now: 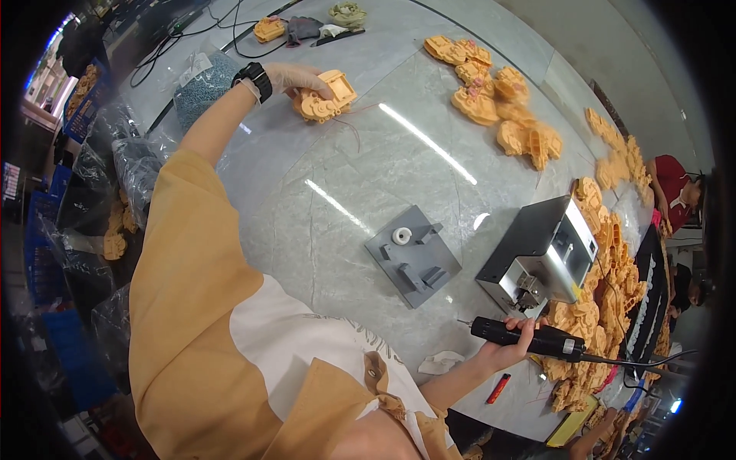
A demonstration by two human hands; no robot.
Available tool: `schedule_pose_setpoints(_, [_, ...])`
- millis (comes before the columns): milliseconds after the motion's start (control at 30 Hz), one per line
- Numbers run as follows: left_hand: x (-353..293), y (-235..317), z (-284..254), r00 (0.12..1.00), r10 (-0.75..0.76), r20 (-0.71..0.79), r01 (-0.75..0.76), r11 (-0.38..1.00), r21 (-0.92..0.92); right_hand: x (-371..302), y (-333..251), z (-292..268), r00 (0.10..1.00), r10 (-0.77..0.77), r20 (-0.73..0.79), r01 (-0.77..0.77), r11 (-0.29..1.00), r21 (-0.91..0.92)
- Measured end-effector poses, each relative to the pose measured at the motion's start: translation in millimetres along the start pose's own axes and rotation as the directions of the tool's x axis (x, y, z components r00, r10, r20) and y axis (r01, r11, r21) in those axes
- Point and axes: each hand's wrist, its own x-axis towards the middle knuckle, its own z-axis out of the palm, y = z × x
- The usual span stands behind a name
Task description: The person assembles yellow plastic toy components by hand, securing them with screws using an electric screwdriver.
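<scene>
My left hand (297, 78), with a black watch at the wrist, reaches to the far left of the table. Its fingers are closed on an orange plastic housing (337, 83), from which thin reddish wires trail onto the tabletop. At the lower right, my right hand (507, 350) wraps round a black electric screwdriver (558, 343), its thin bit pointing left and a cable running off to the right. Between the hands lies a grey fixture plate (399, 264) with raised blocks and a white round piece (401, 235) on it.
A box-shaped screw feeder (529, 230) stands right of the fixture. Orange housings are heaped (586, 322) behind it, with more (475, 77) at the far side. A bag of small blue pieces (205, 90) lies at left. A red stick-like object (498, 389) lies near the screwdriver. Other people are at right.
</scene>
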Motion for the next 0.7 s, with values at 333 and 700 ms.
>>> schedule_pose_setpoints(333, [-54.5,23.5,71.5,0.853,0.491,-0.178,-0.297,0.736,0.608,8.6,5.6,-18.4,0.998,0.051,0.048,-0.054,0.996,0.068])
schedule_pose_setpoints(700, [-369.4,-145.7,-43.1,0.570,-0.079,-0.818,0.126,0.992,-0.008,13.4,10.5,-1.9,0.995,0.085,0.049,-0.086,0.996,0.034])
